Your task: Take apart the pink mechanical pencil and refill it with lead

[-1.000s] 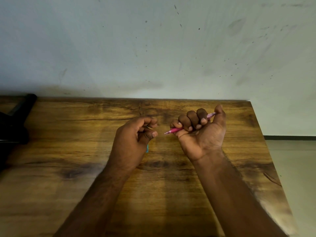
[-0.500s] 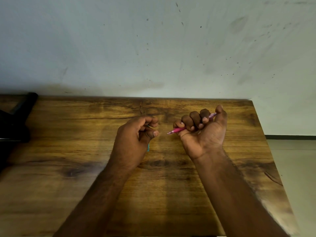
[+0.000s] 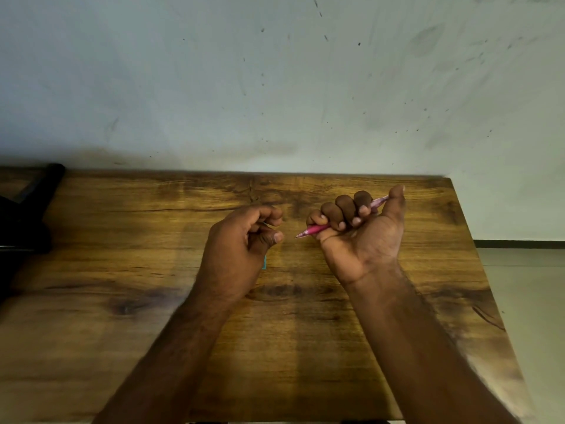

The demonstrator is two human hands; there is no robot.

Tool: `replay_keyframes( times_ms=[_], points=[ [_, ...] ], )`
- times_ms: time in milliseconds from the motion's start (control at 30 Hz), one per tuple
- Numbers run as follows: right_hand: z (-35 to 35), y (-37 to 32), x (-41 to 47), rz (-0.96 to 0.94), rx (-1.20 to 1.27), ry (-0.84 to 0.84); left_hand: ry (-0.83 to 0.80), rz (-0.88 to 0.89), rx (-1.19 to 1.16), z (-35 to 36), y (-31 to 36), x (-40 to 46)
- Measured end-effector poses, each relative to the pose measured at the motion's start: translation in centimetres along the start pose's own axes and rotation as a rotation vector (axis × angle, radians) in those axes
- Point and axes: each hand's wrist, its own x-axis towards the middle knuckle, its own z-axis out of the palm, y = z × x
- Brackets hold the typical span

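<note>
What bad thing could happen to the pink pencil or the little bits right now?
1. The left hand is curled shut; whether it holds a small part or a lead can't be seen. If so, it could drop onto the wooden table and be hard to spot.
2. The right hand grips the pink pencil in a fist, tip sticking out: a bump might snap it.

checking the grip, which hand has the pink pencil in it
The right hand: its fingers curl round the pink pencil, tip pointing left. The left hand is curled too, but no pencil shows in it.
</note>
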Motion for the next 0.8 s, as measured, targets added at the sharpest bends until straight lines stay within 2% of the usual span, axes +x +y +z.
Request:
replay_keyframes(
  times_ms=[800],
  points=[
    [0.03, 0.03, 0.15, 0.022, 0.011, -0.039, -0.019, -0.034, -0.029, -0.01, -0.04, 0.04]
  ],
)
